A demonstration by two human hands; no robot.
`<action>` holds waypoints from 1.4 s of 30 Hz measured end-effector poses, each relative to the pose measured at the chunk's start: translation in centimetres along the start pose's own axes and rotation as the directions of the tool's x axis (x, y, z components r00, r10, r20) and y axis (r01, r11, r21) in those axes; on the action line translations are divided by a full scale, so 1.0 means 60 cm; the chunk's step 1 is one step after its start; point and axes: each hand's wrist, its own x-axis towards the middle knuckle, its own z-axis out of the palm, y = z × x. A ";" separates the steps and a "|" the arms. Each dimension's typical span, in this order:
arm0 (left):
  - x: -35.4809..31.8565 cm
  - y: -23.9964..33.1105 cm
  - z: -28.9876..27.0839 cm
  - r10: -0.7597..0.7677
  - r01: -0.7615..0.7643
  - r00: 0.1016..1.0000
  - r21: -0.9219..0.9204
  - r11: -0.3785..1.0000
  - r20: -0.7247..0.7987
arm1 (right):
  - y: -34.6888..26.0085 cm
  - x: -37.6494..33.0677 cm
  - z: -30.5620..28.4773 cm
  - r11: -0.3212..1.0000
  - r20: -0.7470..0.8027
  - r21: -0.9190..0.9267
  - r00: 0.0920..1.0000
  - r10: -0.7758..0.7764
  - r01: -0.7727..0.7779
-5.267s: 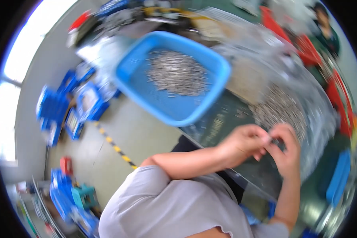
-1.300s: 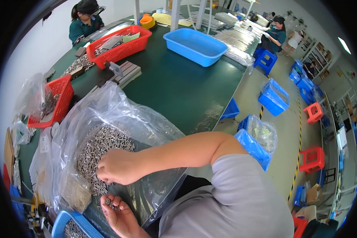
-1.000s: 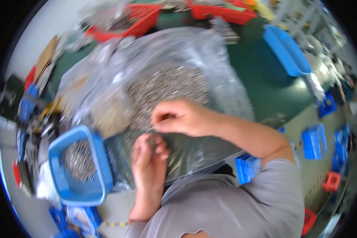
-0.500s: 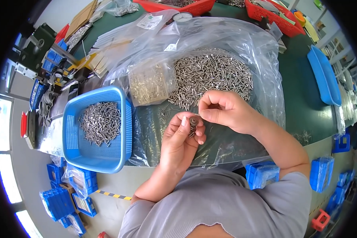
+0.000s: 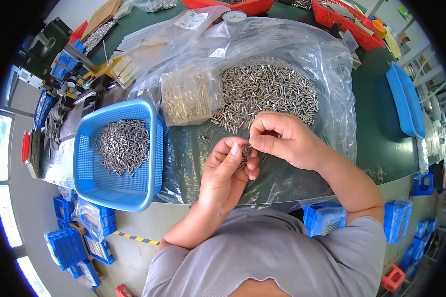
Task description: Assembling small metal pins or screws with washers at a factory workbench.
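Note:
My left hand is curled, palm up, around several small metal pins. One of them stands at the fingertips with its round end showing. Close against it, my right hand pinches a thin, light-coloured sliver between thumb and forefinger; its kind is too small to make out. The two hands' fingertips almost meet. Just beyond them a large heap of metal pins lies on clear plastic sheeting. To its left is a clear bag of thin pale pieces.
At the left stands a blue mesh basket partly filled with metal pins. Red baskets line the far edge, near a round dial gauge. A blue tray sits far right, and a machine fixture far left.
My right fingertips have moved in against the pin end held in my left hand. The view has shifted slightly; the basket and heap are otherwise the same.

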 end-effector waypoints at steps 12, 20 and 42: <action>-0.002 0.000 -0.001 0.004 -0.004 1.000 -0.017 1.000 0.006 | -0.006 -0.002 0.006 1.000 -0.010 0.021 1.000 -0.013 0.013; 0.001 -0.001 0.000 0.005 -0.005 1.000 0.000 1.000 0.016 | -0.003 -0.002 0.009 0.999 -0.012 -0.047 1.000 0.010 -0.011; 0.002 -0.001 -0.002 0.071 -0.071 0.997 -0.021 0.997 0.005 | 0.008 -0.004 -0.048 0.636 -0.065 -0.767 0.977 -0.203 0.081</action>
